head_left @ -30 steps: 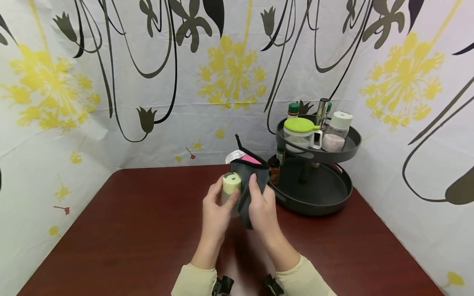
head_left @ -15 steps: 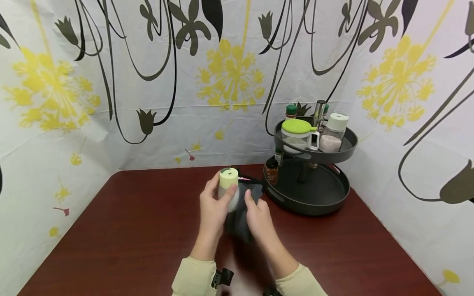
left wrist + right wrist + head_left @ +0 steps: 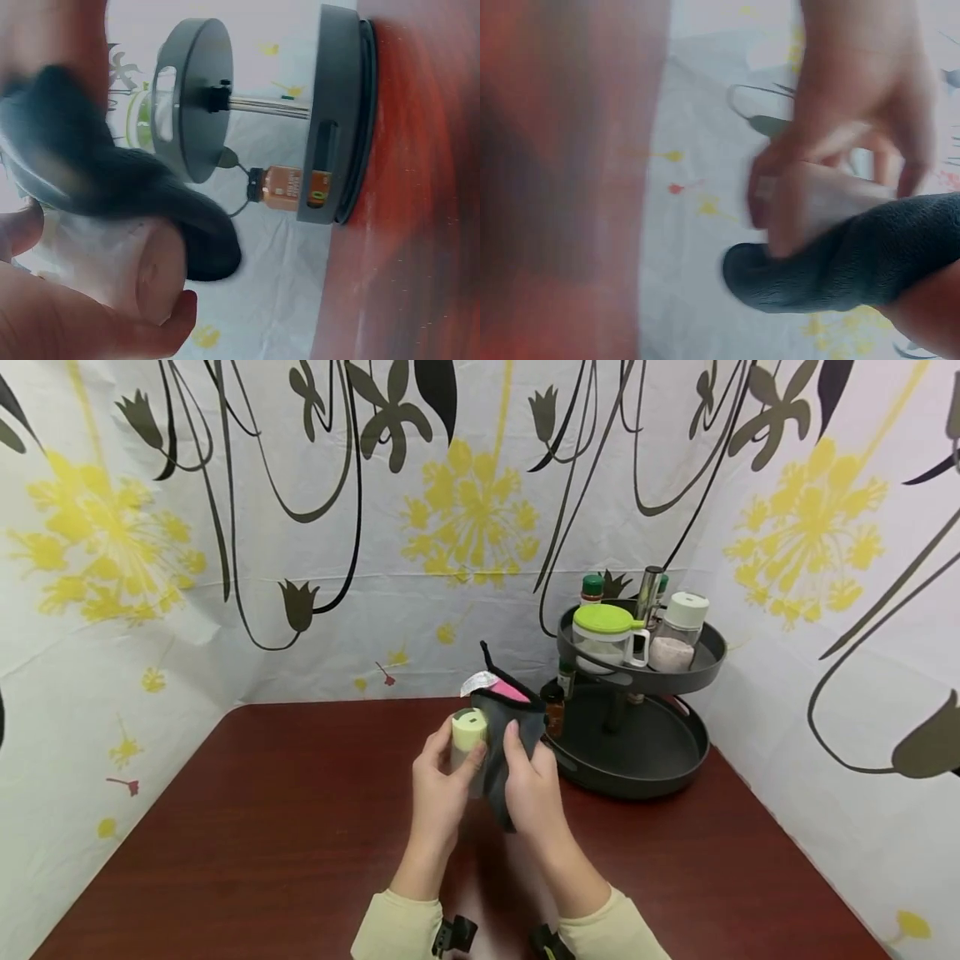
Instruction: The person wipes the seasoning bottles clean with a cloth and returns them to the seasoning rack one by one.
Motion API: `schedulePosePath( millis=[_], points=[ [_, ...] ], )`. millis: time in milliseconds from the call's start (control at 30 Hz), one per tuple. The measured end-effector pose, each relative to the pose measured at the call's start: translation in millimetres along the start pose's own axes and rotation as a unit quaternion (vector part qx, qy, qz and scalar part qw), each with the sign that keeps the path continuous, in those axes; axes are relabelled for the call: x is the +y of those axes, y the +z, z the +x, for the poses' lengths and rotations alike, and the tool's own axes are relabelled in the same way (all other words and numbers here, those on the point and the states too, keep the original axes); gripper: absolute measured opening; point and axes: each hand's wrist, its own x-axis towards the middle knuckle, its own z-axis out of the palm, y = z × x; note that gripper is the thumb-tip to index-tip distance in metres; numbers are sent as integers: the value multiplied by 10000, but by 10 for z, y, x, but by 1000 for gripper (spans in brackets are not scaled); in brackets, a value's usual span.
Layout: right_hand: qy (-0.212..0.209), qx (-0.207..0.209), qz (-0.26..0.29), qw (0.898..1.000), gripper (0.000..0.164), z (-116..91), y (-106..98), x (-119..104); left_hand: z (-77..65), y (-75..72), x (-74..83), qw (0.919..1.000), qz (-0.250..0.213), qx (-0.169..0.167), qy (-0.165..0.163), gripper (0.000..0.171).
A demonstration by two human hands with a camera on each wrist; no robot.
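Note:
My left hand (image 3: 438, 781) grips a small clear jar (image 3: 124, 255) with a pale yellow-green lid (image 3: 469, 731), held upright above the table. In my right hand (image 3: 534, 785) is a dark grey cloth (image 3: 497, 768) with black edging, a hanging loop, a white tag and a pink inner side. The cloth lies along the right side of the jar. Seen from the right wrist, the cloth (image 3: 840, 262) presses close to the jar (image 3: 829, 199), and the left hand's fingers wrap the jar from above. Cloth and hands hide part of the jar's body.
A dark two-tier round rack (image 3: 633, 785) stands at the table's back right. Its upper tier holds a green-lidded jar (image 3: 603, 635), a white-lidded jar (image 3: 678, 631) and other bottles. A brown bottle (image 3: 283, 187) sits on the lower tier. Patterned cloth walls surround the red-brown table (image 3: 300, 827).
The cloth dipped down beside the jar half a second ago and has come back up, its pink side showing again. The jar rose a little, then sank and moved slightly right.

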Motion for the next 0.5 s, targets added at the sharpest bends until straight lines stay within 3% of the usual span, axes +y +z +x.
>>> schedulePosePath(
  millis=[300, 400, 500],
  points=[
    [713, -173, -491, 9961, 60, -19, -15, 257, 4, -39, 90, 9997, -138, 75, 177, 58],
    [735, -210, -306, 9966, 58, 25, -47, 203, -2, -27, 70, 9999, -119, 27, 119, 60],
    [522, -161, 274, 9981, 56, 50, -77, 89, -23, -12, 30, 10000, -9, -45, 75, 61]
  ],
)
